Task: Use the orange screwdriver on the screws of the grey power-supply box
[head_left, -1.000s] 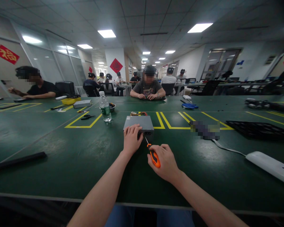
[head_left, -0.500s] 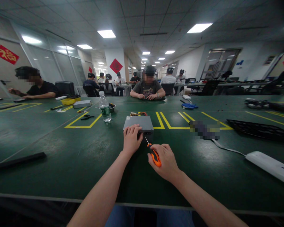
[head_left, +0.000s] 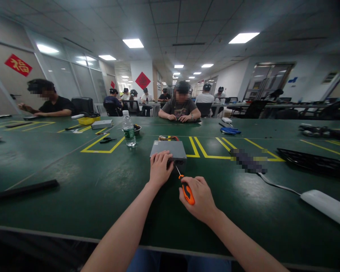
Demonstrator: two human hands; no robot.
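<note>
A grey metal computer power supply [head_left: 172,147] rests on the green table, its bundled coloured wires [head_left: 167,138] at the far side. My left hand [head_left: 160,165] grips its near left part, fingers over the top and thumb down at the front face. An orange and black screwdriver [head_left: 187,190] is held by its handle in my right hand [head_left: 198,197]. The thin shaft points up and left, its tip at the front face near the socket. Whether the tip sits in a screw is too small to tell.
A water bottle [head_left: 129,130] stands left of the power supply, beside a small bowl [head_left: 137,129]. Along the left lies a black bar [head_left: 25,190]. To the right are a white power strip [head_left: 327,206] and a black grille panel [head_left: 314,160]. A person [head_left: 181,104] sits opposite.
The whole view has shifted slightly, so things appear a little farther right. My hands, the power supply and the screwdriver keep nearly the same positions relative to each other.
</note>
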